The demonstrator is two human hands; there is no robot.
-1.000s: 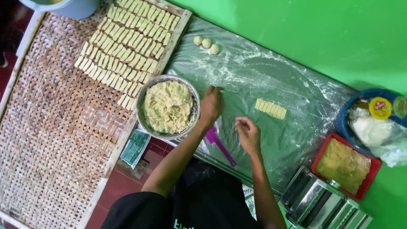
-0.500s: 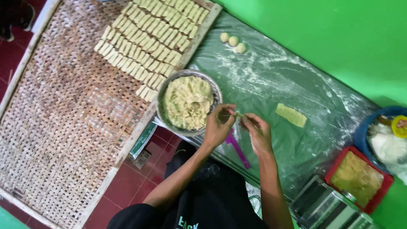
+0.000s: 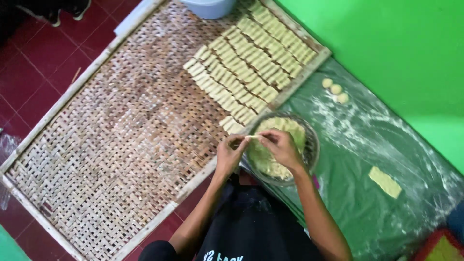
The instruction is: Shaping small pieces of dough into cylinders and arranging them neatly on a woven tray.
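Landmark: we take the round metal bowl (image 3: 310, 145) of pale yellow shredded filling as our reference; it sits on the floured green plastic sheet (image 3: 367, 193).

Left hand: our left hand (image 3: 231, 153) sits at the bowl's left rim, thumb and fingertips pinched closed on the left end of a thin pale dough roll (image 3: 254, 137).

Right hand: our right hand (image 3: 280, 145) hovers over the bowl's middle, fingers closed on the right end of the same roll.

Dough roll: it lies level between the two hands, above the bowl's upper left part, clear of the filling as far as we can tell.

Woven tray: a large woven bamboo tray with a pale wooden frame (image 3: 96, 159) stretches left of the bowl; the bowl overlaps the frame edge.

Finished rolls: close rows of pale rolled pieces (image 3: 251, 67) lie on the tray, up and left of the bowl, the nearest ones just beside its rim.

Dough balls: three small pale dough balls (image 3: 335, 90) lie on the sheet above and to the right of the bowl.

Flat piece: one flat yellow dough rectangle (image 3: 384, 181) lies on the sheet right of the bowl, well apart.

Tub: a light blue plastic tub (image 3: 209, 7) stands at the tray's far edge, well above the bowl.
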